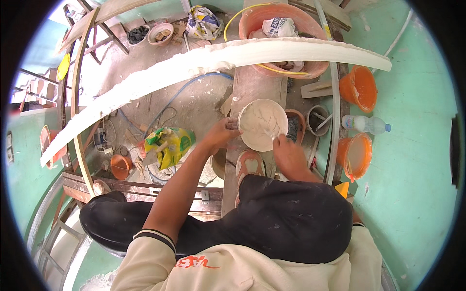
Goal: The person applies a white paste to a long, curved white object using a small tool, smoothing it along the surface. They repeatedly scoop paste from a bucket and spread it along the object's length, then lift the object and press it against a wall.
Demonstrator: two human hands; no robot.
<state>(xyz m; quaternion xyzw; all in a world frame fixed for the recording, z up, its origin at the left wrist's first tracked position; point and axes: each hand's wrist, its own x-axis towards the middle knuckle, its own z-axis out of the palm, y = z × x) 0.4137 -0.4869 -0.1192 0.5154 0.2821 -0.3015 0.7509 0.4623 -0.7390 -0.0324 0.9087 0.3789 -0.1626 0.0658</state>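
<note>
A round bowl (248,140) of creamy off-white plaster sits over the wooden plank in front of me, its surface marked with streaks. At its left rim is my left hand (226,133), fingers closed on the edge. My right hand (290,157) is closed at the bowl's lower right, on what looks like a thin tool dipping into the plaster; the tool's kind is mostly hidden. My shoe (250,164) rests on the plank just below the bowl. Above it, a long white curved plaster moulding (179,65) spans the space, with rough lumps along it.
A large orange tub (306,70) holding bags stands beyond the moulding. Orange buckets (358,89), a plastic bottle (371,124) and a grey bucket (318,119) line the right. To the left lie a yellow-green bag (170,145), a small orange pot (121,166) and a blue hose (177,94).
</note>
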